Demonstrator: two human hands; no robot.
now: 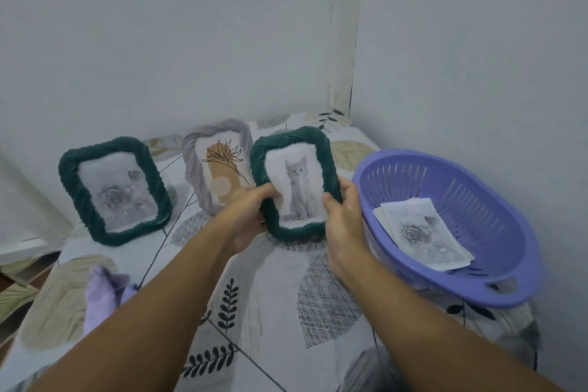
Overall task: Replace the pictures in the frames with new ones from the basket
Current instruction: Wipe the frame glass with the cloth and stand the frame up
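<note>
Head cam, both hands [254, 210] grip cat frame [294, 183] side edges, basket [521, 232] just rt.

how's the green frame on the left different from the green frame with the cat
The left green frame stands on the table untouched; the cat frame is gripped by the left hand and right hand. The left green frame shows grey roses; the other shows a grey kitten. Both have the same dark green twisted border.
</note>
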